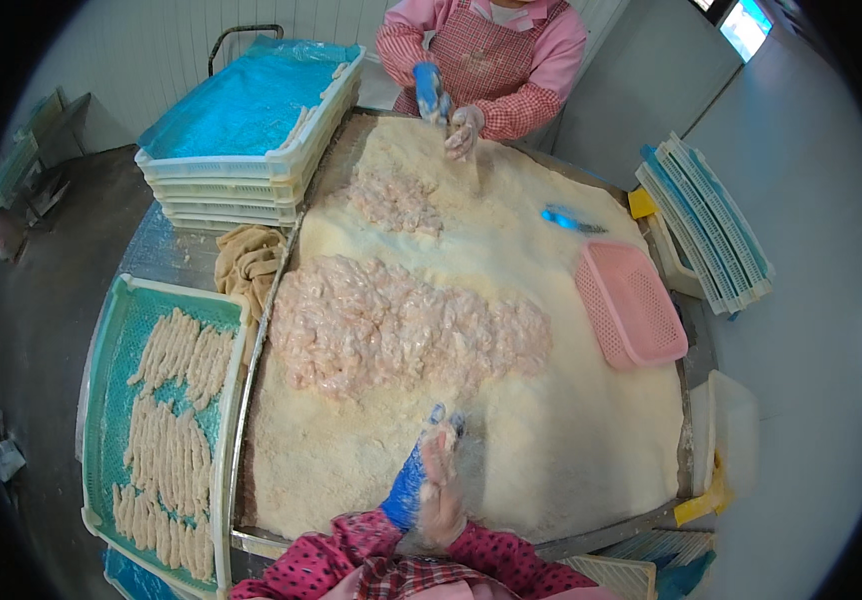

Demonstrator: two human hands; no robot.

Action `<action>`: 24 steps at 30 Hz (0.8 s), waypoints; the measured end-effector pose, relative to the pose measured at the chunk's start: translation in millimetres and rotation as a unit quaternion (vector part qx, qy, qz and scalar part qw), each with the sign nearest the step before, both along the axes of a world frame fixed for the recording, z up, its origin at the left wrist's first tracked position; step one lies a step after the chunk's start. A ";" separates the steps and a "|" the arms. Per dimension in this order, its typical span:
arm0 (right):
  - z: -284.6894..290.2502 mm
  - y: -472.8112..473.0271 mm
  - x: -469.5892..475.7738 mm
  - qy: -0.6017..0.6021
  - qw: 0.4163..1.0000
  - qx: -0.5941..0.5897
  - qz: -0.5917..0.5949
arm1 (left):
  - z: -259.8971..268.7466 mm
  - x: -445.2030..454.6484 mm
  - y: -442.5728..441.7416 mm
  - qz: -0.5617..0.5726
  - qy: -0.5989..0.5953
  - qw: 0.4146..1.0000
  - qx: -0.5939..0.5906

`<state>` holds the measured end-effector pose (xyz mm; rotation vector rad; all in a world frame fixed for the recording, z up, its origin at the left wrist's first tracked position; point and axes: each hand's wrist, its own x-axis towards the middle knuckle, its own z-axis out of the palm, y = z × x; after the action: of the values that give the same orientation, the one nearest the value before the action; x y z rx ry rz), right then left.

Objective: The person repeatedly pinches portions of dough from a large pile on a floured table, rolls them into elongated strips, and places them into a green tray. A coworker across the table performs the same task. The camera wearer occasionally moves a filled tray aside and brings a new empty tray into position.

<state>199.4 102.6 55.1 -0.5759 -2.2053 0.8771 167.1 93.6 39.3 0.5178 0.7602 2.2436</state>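
Note:
My left hand (pixel 407 480), in a blue glove dusted with crumbs, is pressed palm to palm against my right hand (pixel 442 499). A thin, pale, crumb-dusted glove seems to cover the right one. Whether a strip of meat lies between the palms is hidden. Both hands are just above a bed of pale breadcrumbs (pixel 581 442) at the near side of the table. Beyond my fingertips spreads a large heap of wet, pink raw meat pieces (pixel 393 322). To the left, a tray lined with green mesh (pixel 108 420) carries rows of breaded meat strips (pixel 168 450).
A co-worker's gloved hands (pixel 449 120) work across the table near a smaller meat heap (pixel 397 202). Stacked trays (pixel 228 172) and a crumpled cloth (pixel 249 259) stand left. On the right are a pink basket (pixel 629 304), a blue-handled tool (pixel 569 220) and leaning trays (pixel 708 225).

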 end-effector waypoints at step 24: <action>-14.3 6.1 -17.5 0.118 0.990 -0.082 -0.012 | 26.7 -54.9 -17.3 -0.221 0.174 0.953 -0.111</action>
<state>182.0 108.7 40.8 -0.5455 -1.9228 1.0639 112.2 76.3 66.0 0.8893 0.9516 1.6495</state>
